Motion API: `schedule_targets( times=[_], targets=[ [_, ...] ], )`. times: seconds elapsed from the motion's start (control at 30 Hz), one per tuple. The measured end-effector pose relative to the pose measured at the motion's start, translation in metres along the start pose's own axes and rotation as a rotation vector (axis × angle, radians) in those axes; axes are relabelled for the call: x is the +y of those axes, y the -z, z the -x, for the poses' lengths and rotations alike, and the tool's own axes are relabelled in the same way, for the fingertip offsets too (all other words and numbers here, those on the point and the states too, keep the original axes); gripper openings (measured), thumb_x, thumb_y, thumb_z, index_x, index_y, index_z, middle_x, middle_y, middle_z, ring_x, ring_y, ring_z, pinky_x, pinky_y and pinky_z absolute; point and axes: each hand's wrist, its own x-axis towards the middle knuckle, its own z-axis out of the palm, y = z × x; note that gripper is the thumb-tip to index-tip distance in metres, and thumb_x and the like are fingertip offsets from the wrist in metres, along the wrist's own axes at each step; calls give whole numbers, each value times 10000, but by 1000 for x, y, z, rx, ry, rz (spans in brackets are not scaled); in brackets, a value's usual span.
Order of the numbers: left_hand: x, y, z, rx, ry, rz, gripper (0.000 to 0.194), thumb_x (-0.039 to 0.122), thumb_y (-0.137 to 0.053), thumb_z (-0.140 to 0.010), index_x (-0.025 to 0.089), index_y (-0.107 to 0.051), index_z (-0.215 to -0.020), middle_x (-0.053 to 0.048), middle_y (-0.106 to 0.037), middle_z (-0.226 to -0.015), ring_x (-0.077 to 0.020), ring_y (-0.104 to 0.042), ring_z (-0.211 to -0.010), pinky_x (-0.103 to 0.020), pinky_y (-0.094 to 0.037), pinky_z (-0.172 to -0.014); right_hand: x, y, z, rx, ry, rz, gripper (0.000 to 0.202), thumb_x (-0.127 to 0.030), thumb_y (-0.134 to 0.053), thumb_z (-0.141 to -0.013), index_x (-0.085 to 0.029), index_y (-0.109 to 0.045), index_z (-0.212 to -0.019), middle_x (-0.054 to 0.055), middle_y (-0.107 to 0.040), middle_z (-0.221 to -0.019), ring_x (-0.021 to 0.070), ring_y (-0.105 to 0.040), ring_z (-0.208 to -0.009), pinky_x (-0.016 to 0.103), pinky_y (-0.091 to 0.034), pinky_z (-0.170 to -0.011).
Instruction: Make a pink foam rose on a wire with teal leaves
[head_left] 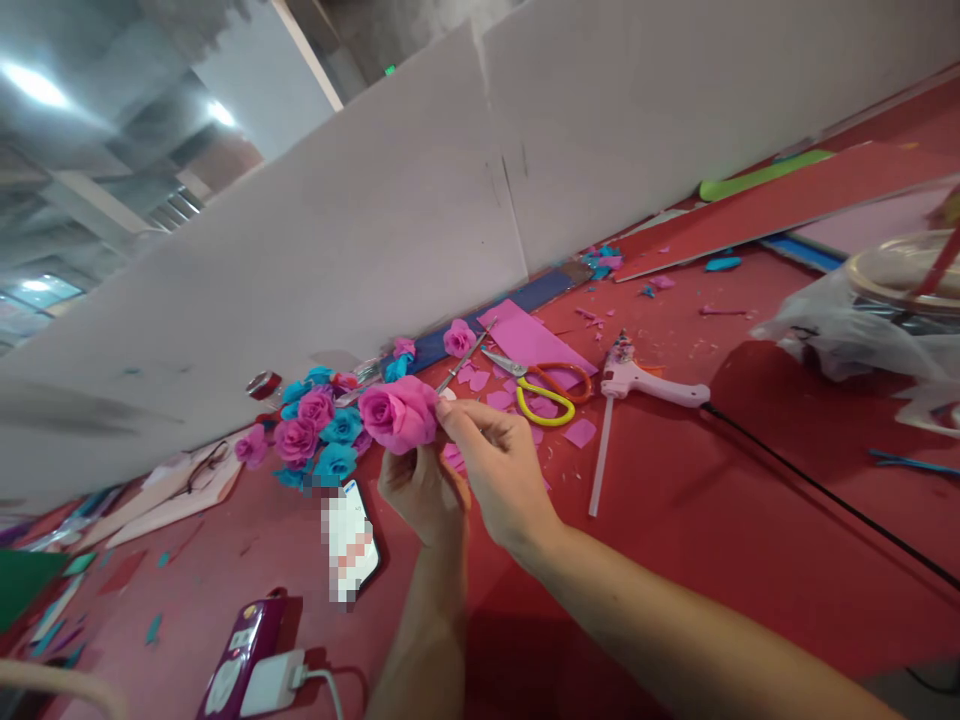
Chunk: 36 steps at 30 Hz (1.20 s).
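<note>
A pink paper rose (399, 415) is held up over the red table, between both hands. My left hand (424, 490) grips it from underneath, its fingertips partly hidden behind the bloom. With thumb and forefinger, my right hand (491, 465) pinches a petal at the flower's right edge. Behind and to the left lies a cluster of pink and blue paper roses (319, 425). Yellow-and-orange-handled scissors (547, 390) rest beyond my right hand, near a pink paper sheet (532, 340) and cut petals. A pink glue gun (652, 385) with a glue stick in it lies to the right.
A phone (351, 540) lies left of my forearms. Nearer the front are a purple power strip (244, 655) and a white charger (274, 685). A black cord (810, 485) trails from the glue gun. A plastic-wrapped container (900, 290) stands at right; a white partition (375, 230) runs behind.
</note>
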Motion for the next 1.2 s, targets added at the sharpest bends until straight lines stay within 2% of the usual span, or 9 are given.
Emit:
schedule_targets(
  times=[0.1,0.17,0.3,0.47,0.6,0.73,0.87,0.97,1.2],
  targets=[
    [-1,-1,1,121,45,42,197,198,-799,-594,157,-699,-758,16,-671,-692,-122,-592,-664,-288,-504,-716,4,3,-1,-16,-13,-28,241,-211,-521,-808,-212,-724,-678,-8,-655,-697,160,-580,-750,289,-461,-758],
    [-2,-2,2,134,38,53,194,188,-786,-602,149,-711,-776,2,-675,-708,-129,-584,-675,-285,-494,-701,7,5,-3,-16,-45,-72,247,-174,-514,-762,-226,-755,-751,6,-699,-762,187,-616,-838,327,-473,-838],
    [-4,-2,4,92,29,41,95,210,-746,-667,146,-683,-701,8,-629,-659,-131,-563,-669,-265,-472,-667,11,10,-8,-23,-84,-73,245,-141,-570,-691,-246,-771,-786,6,-713,-747,188,-639,-804,340,-489,-819],
    [-9,5,5,67,-5,-34,104,244,-734,-699,152,-686,-694,36,-585,-622,-105,-494,-618,-225,-405,-598,13,21,-17,-19,150,173,155,-195,-698,-702,-276,-777,-809,27,-700,-846,194,-603,-846,333,-477,-767],
    [-9,8,6,-19,-12,-128,167,271,-715,-717,153,-645,-622,40,-549,-575,-102,-467,-584,-216,-387,-569,11,27,-22,-91,213,267,122,-256,-726,-740,-302,-784,-836,45,-690,-932,219,-601,-927,370,-477,-815],
    [-7,7,7,-39,8,-64,211,286,-711,-712,157,-606,-582,36,-520,-543,-99,-451,-541,-216,-389,-527,8,28,-22,-152,224,292,112,-298,-728,-760,-328,-784,-851,44,-697,-973,226,-610,-964,395,-488,-846],
    [-3,4,6,-65,79,64,267,272,-739,-669,163,-552,-512,57,-445,-465,-77,-389,-465,-205,-331,-460,8,29,-20,-205,225,316,127,-339,-727,-768,-340,-780,-883,47,-696,-1010,234,-614,-968,373,-521,-766],
    [2,5,7,-75,80,95,254,283,-744,-663,168,-569,-519,54,-464,-460,-76,-407,-451,-206,-346,-458,9,30,-18,-219,233,332,142,-351,-718,-780,-339,-776,-909,50,-689,-1027,228,-618,-943,360,-528,-727],
    [11,13,11,-154,40,-66,302,331,-713,-730,172,-560,-523,43,-498,-428,-80,-437,-376,-200,-347,-385,5,28,-14,-202,327,375,107,-300,-718,-779,-304,-779,-867,49,-693,-964,215,-613,-903,364,-508,-786]
  ],
)
